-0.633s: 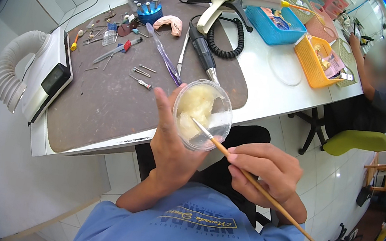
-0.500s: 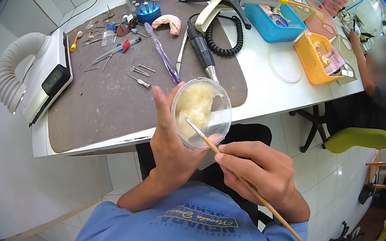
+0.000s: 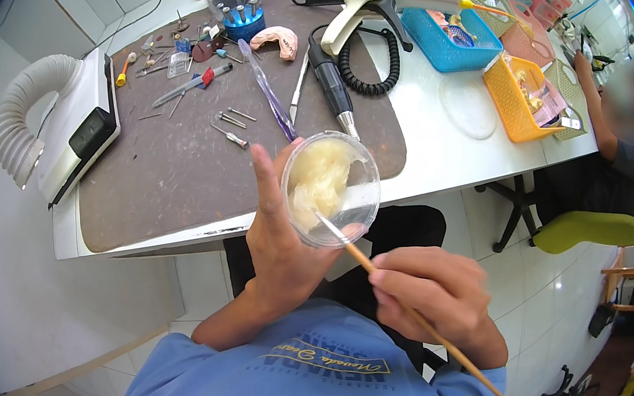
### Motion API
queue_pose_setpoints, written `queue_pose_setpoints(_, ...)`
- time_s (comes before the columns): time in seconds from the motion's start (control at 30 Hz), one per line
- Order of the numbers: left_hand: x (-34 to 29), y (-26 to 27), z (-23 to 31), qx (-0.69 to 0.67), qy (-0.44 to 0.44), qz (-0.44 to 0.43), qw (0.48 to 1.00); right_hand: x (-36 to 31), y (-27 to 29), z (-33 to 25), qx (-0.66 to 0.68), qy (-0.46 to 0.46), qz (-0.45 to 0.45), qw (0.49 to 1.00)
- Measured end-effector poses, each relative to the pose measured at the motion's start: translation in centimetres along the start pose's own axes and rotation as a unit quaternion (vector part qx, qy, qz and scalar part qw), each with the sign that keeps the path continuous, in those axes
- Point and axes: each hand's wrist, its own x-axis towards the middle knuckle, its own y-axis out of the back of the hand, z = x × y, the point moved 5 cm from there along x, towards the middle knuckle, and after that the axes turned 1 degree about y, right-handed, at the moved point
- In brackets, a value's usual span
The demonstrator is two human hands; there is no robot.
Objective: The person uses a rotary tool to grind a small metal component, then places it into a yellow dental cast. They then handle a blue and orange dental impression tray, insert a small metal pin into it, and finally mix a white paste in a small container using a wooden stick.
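Observation:
A round clear plastic tub (image 3: 365, 196) rests in my left hand (image 3: 277, 245), tilted so that its inside shows. Pale yellow, creamy paste (image 3: 319, 170) lies in its left part. My left thumb points up beside the wall, and the other fingers are mostly hidden behind the tub. Pinched in my right hand (image 3: 432, 291) is a thin paintbrush (image 3: 361, 259) with a wooden handle. Its bristle tip is inside the tub, at the lower edge of the paste. The handle slants down to the right, past my wrist.
A brown mat (image 3: 167, 195) covers the bench, with burs, a pink dental model (image 3: 276, 41), a purple toothbrush (image 3: 267, 89) and a black handpiece (image 3: 329, 81). A dispensing gun (image 3: 365, 2) lies behind. Left stands a hose unit (image 3: 88, 130); right, an orange basket (image 3: 508, 95) and a seated person (image 3: 613, 171).
My right hand has shifted a little to the right and down. The brush tip has moved the same way inside the tub. The left hand and the tub have hardly moved.

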Motion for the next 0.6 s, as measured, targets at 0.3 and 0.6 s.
queue_pose_setpoints(0.3,-0.1,-0.4,-0.1,-0.017,0.003,-0.026,1.000,0.6,2.9,3.7,0.010,-0.169,0.000,0.986)
queue_pose_setpoints(0.6,-0.2,-0.2,-0.2,0.004,-0.016,-0.032,0.999,2.0,2.2,3.3,-0.081,-0.127,-0.110,0.982)
